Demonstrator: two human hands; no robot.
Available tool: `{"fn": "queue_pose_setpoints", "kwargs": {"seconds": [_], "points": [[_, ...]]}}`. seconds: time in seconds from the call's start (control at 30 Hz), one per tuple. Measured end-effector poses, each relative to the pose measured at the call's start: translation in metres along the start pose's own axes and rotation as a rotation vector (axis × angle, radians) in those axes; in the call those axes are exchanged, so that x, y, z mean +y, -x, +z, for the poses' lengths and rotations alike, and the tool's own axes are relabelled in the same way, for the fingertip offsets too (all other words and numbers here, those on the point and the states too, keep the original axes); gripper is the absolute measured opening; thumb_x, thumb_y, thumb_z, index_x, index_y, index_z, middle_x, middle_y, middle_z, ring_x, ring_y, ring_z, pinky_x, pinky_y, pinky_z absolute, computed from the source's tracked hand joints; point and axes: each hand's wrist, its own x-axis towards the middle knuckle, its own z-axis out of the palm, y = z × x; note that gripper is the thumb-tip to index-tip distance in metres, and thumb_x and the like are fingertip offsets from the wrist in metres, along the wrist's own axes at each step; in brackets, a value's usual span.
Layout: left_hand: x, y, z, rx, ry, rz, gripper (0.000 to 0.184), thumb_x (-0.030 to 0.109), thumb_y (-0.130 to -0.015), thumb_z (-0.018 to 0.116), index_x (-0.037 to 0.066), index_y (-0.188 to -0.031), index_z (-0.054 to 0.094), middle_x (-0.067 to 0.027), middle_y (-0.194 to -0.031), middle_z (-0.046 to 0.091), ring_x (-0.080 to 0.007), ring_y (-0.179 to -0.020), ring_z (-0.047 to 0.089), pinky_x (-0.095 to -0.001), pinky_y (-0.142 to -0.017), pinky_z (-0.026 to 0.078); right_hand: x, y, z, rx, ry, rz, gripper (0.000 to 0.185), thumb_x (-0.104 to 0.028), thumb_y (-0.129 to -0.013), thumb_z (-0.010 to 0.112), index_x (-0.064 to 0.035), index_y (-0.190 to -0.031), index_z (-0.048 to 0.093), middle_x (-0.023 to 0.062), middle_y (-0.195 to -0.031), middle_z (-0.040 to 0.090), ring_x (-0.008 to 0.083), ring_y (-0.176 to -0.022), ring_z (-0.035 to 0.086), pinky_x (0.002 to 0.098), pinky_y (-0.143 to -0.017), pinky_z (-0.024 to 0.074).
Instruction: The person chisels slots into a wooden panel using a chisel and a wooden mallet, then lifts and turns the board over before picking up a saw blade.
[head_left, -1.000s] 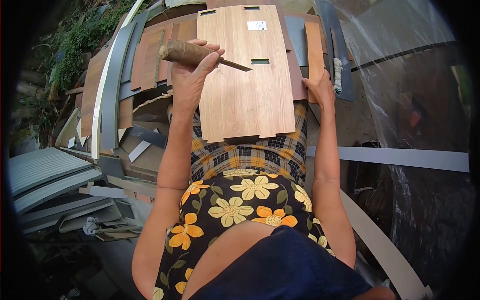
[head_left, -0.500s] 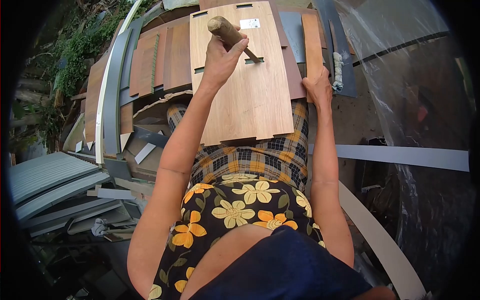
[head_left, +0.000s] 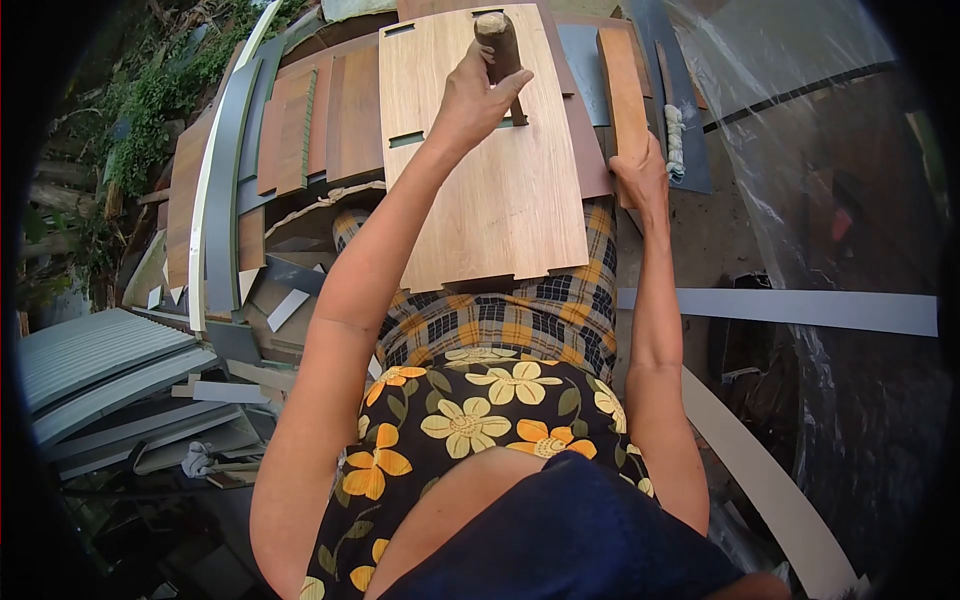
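A light wood-grain panel [head_left: 490,200] lies across my lap, with several slots cut through it. My left hand [head_left: 475,98] is closed around the wooden handle of a chisel [head_left: 497,48]. The chisel stands nearly upright, and its tip is at the right-hand slot [head_left: 512,122] of the panel. To the right of the panel, my right hand [head_left: 642,178] grips the near end of a thick orange-brown wooden bar [head_left: 626,90], which points away from me. The bar is apart from the chisel.
Brown and grey boards [head_left: 355,115] lie beyond and left of the panel. A rolled cloth [head_left: 675,140] rests on a grey board at right. Clear plastic sheeting [head_left: 790,150] hangs further right, and a long grey strip [head_left: 780,308] crosses below it. Corrugated sheets [head_left: 100,360] are stacked at left.
My left hand has swung the chisel's handle to the right, from a leftward lean to nearly upright, while its tip stays by the same slot. The wooden bar has shifted slightly.
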Motion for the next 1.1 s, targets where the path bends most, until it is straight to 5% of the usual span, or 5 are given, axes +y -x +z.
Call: {"fn": "queue_pose_setpoints", "kwargs": {"seconds": [0.2, 0.3, 0.4, 0.63, 1.1], "points": [[0.005, -0.002, 0.007, 0.000, -0.026, 0.044, 0.041, 0.032, -0.088, 0.068, 0.000, -0.110, 0.056, -0.0122, -0.097, 0.065, -0.0193, -0.089, 0.064, -0.0331, -0.080, 0.052, -0.095, 0.035, -0.069, -0.004, -0.112, -0.222, 0.079, -0.023, -0.068, 0.066, -0.0096, -0.142, 0.041, 0.0219, -0.118, 0.063, 0.0343, -0.104, 0.065, 0.0406, -0.090, 0.0512], [0.009, 0.001, 0.006, -0.006, -0.029, 0.035, 0.047, 0.027, -0.087, 0.069, -0.002, -0.119, 0.049, -0.0212, -0.103, 0.067, -0.0322, -0.096, 0.067, -0.0397, -0.086, 0.052, -0.137, 0.057, -0.094, 0.026, -0.172, -0.455, 0.083, -0.021, -0.067, 0.066, -0.0134, -0.145, 0.039, 0.0225, -0.124, 0.060, 0.0341, -0.105, 0.064, 0.0406, -0.093, 0.0509], [0.009, 0.003, 0.006, -0.018, 0.023, 0.068, 0.044, 0.023, -0.088, 0.068, -0.003, -0.117, 0.048, -0.0192, -0.097, 0.068, -0.0285, -0.088, 0.068, -0.0379, -0.079, 0.054, -0.160, 0.070, -0.104, -0.035, -0.140, -0.630, 0.087, -0.020, -0.065, 0.066, -0.0183, -0.147, 0.037, 0.0234, -0.127, 0.058, 0.0342, -0.106, 0.064, 0.0416, -0.094, 0.0512], [0.005, 0.002, 0.005, -0.010, -0.001, 0.103, 0.037, 0.019, -0.089, 0.066, -0.002, -0.114, 0.047, -0.0134, -0.084, 0.067, -0.0201, -0.075, 0.067, -0.0344, -0.071, 0.054, -0.180, 0.084, -0.114, -0.155, 0.133, -0.491, 0.087, -0.019, -0.064, 0.066, -0.0203, -0.147, 0.038, 0.0187, -0.127, 0.060, 0.0354, -0.104, 0.064, 0.0431, -0.092, 0.0514], [-0.002, -0.001, -0.002, -0.044, -0.025, 0.069, 0.039, 0.025, -0.089, 0.068, -0.003, -0.110, 0.051, -0.0164, -0.096, 0.068, -0.0255, -0.092, 0.068, -0.0359, -0.082, 0.055, -0.177, 0.090, -0.108, -0.178, 0.088, -0.468, 0.086, -0.016, -0.064, 0.067, -0.0181, -0.145, 0.041, 0.0179, -0.129, 0.059, 0.0339, -0.111, 0.062, 0.0422, -0.098, 0.0481]]}}
